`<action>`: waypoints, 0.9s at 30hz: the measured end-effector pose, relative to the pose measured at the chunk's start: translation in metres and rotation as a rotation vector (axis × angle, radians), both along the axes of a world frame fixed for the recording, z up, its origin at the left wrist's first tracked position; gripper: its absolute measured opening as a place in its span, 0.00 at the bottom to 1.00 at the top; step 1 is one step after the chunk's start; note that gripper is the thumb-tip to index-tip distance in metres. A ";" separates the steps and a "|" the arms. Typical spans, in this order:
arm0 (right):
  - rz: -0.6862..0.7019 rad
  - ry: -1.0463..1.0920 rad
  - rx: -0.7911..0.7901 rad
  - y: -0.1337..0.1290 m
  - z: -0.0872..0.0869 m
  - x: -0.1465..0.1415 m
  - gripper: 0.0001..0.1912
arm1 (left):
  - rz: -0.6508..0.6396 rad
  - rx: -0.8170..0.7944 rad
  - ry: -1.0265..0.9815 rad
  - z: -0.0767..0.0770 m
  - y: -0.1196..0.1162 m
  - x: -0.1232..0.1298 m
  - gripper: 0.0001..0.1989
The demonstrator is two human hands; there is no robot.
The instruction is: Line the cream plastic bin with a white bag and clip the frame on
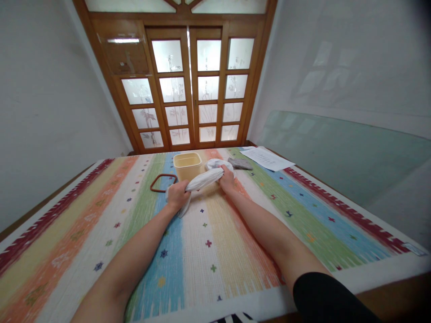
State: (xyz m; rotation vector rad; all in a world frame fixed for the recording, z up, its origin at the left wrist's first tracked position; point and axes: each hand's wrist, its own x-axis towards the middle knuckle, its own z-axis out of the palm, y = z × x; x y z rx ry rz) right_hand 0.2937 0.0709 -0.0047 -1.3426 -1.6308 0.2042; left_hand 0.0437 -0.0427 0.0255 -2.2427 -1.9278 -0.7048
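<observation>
A thin white plastic bag is bunched lengthwise and stretched between my hands. Closed around its left end is my left hand, with a loose end of the bag hanging below it. My right hand grips the other end, slightly higher and farther right. Just beyond the bag stands a cream plastic bin, upright, its lower part hidden behind the bag and my left hand. A brown rounded-square ring lies left of the bin. More crumpled white material shows behind my right hand; whether it joins the bag I cannot tell.
A folded grey cloth lies right of my right hand, and a printed sheet of paper beyond it. A striped cloth covers the table. Wooden doors with glass panes stand behind, and a greenish glass panel leans at right.
</observation>
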 end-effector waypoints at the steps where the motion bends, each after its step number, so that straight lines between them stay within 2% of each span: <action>1: -0.003 -0.003 -0.008 -0.001 0.000 0.000 0.17 | 0.005 -0.001 -0.003 0.000 0.000 0.000 0.07; 7: 0.019 -0.103 -0.044 -0.010 0.002 -0.007 0.14 | 0.030 0.020 -0.036 -0.002 0.002 -0.001 0.09; 11: 0.080 -0.141 0.034 -0.016 0.002 -0.013 0.14 | 0.026 0.043 -0.037 -0.004 0.002 0.000 0.09; 20: 0.137 -0.141 0.167 -0.014 0.000 -0.017 0.30 | 0.044 0.011 -0.026 -0.001 0.000 0.002 0.08; 27: 0.150 -0.211 0.205 -0.018 0.002 -0.019 0.33 | 0.046 -0.002 -0.017 -0.001 0.000 0.003 0.09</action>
